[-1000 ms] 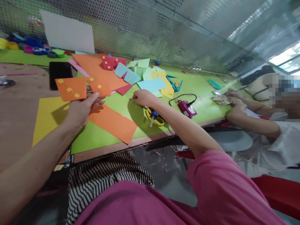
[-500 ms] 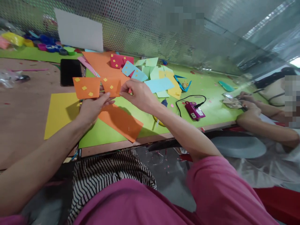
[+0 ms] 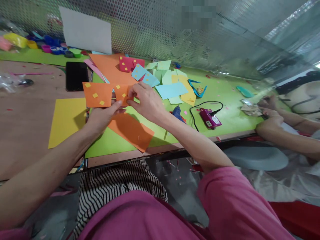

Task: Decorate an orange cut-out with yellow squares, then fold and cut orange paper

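Note:
An orange paper piece (image 3: 98,96) with yellow squares on it and a gap near its middle is held up above the table. My left hand (image 3: 106,116) grips its lower edge, thumb in front. At the right end, the bent fingers of my right hand (image 3: 147,101) pinch the paper and cover part of it. Below lies a plain orange sheet (image 3: 135,135). Just behind are a red paper piece (image 3: 126,64) and a light blue one (image 3: 145,76), both with yellow squares.
A yellow sheet (image 3: 62,130) and a black phone (image 3: 76,76) lie left. Right are a glue gun (image 3: 178,113), a purple power socket (image 3: 210,118) with a black cable, and pale green papers (image 3: 165,71). Another person's hands (image 3: 270,113) work at far right. A white board (image 3: 86,31) stands behind.
Both hands and the orange paper piece have shifted slightly right. My right fingers now cover more of its right end. The view has moved a little.

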A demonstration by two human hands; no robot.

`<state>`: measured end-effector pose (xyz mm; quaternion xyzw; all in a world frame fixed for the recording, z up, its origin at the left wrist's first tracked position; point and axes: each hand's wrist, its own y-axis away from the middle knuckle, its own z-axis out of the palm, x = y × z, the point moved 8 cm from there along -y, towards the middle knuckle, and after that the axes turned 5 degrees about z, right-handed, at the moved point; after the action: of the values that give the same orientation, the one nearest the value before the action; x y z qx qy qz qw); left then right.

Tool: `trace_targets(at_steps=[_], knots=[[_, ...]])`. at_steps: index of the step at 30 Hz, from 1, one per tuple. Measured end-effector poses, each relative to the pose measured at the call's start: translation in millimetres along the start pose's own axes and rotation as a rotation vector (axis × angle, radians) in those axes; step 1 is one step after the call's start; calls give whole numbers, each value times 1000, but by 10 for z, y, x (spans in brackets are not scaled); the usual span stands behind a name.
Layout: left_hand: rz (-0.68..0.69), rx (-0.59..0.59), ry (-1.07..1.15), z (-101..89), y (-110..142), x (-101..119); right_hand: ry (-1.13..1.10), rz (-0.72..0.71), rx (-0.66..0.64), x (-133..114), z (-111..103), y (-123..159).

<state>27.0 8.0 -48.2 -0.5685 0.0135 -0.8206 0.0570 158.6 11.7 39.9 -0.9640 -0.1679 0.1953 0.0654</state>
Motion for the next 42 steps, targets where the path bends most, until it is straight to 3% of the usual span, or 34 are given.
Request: trace_targets(at_steps=[6,11,14,20,25,31,42], knots=[[21,-7,-5,-2,6,-2,-159,114,20,126,-26,51],[19,-35,1,33,14,9,-402,209,-72,250,75,99],[14,-46,-14,39,42,17,-499,208,-101,263,110,126],[69,-95,-51,58,52,89,-488,177,-49,190,100,177],[82,-102,-28,76,29,160,-718,224,-60,210,198,257],[103,-120,-49,132,83,199,-652,177,68,198,123,351],[63,-160,-6,129,55,38,-743,258,64,369,151,378]])
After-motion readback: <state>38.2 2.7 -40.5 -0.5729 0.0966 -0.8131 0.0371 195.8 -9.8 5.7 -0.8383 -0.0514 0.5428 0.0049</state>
